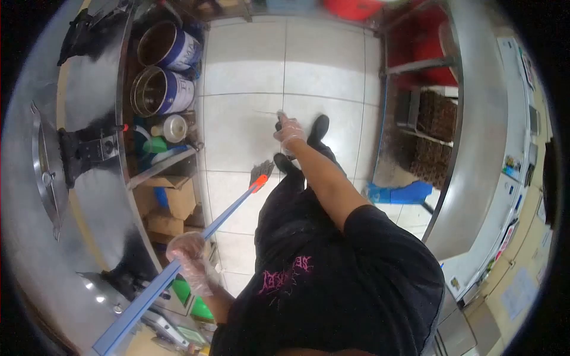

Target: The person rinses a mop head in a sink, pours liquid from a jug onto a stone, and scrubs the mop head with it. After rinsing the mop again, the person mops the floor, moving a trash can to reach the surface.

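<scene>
My left hand (pixel 193 261), in a clear plastic glove, is wrapped round the blue handle of a broom (pixel 230 209). The handle slants from the lower left up toward my feet. Its orange socket and dark bristles (pixel 261 171) are at the white tiled floor, beside my black shoe (pixel 285 162). My right hand (pixel 290 132), gloved as well, is stretched forward over the floor above my shoes. Its fingers look closed; a thin pale strand (pixel 264 111) shows near their tips, too small to identify.
On the left, a metal counter (pixel 95 196) stands over a shelf with two large tins (pixel 160 90), a pale container (pixel 175 127) and cardboard boxes (pixel 178 199). To the right are a steel table (pixel 475 154), a brown crate (pixel 436 142) and a blue object (pixel 401 193) low down.
</scene>
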`<state>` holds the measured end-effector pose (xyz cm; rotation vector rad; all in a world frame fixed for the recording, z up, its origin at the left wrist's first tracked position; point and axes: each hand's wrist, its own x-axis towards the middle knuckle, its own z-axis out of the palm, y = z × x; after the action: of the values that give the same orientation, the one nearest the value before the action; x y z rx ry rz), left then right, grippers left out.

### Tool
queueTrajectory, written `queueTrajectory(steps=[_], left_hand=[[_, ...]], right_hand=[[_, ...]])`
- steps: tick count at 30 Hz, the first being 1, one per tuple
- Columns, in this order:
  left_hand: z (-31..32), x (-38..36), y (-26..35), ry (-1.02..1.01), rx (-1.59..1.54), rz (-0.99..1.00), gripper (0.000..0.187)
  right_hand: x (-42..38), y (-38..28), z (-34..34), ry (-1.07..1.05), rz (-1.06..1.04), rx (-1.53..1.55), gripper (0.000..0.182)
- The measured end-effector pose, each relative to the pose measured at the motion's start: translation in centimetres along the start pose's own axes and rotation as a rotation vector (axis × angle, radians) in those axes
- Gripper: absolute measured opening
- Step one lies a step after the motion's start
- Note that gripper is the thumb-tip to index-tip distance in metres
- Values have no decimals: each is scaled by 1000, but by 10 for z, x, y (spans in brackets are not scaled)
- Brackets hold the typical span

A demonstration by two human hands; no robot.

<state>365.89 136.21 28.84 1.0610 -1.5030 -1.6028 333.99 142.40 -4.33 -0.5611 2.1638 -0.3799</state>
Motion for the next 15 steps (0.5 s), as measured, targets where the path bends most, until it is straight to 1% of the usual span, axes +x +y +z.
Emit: queueTrajectory(steps=[2,3,4,5,6,7,8,9,10,11,12,13,14,15], left_hand=[[-23,-20,-4,5,23,-19,55],[-34,-27,-5,-91,47,-58,54],[-43,-38,-6,-186,69,-98,52],[-48,-54,-8,-194,68,-103,52],[-52,-71,-11,-109,187,-113,51],[-56,-86,-16,-25,303,-115,50],[-66,-102,-21,-33,299,-107,50],[-79,-119,-24,-63,373,-79,49],[-90,-138,-29,-91,448,-50,49],[-93,-157,-29,-94,446,-42,49],[-95,-177,-27,-13,433,-50,48],[-98,-200,-26,69,421,-59,48],[-110,-218,-25,-3,373,-89,50],[-109,-238,-23,-8,382,-85,50]], right_hand=[[-30,37,4,-3,108,46,76],[-37,70,14,95,189,1,73],[-34,122,27,156,168,24,71],[-78,115,-12,174,401,52,66],[-89,152,-14,210,445,84,65],[-91,204,7,365,460,83,67],[-107,220,1,341,522,57,68],[-126,228,-3,315,583,32,68],[-135,236,8,323,583,39,68],[-142,240,24,298,515,4,69],[-151,241,43,269,449,-30,71],[-169,221,57,249,371,-8,72],[-181,199,76,186,300,-76,72],[-185,195,115,155,171,-73,70]])
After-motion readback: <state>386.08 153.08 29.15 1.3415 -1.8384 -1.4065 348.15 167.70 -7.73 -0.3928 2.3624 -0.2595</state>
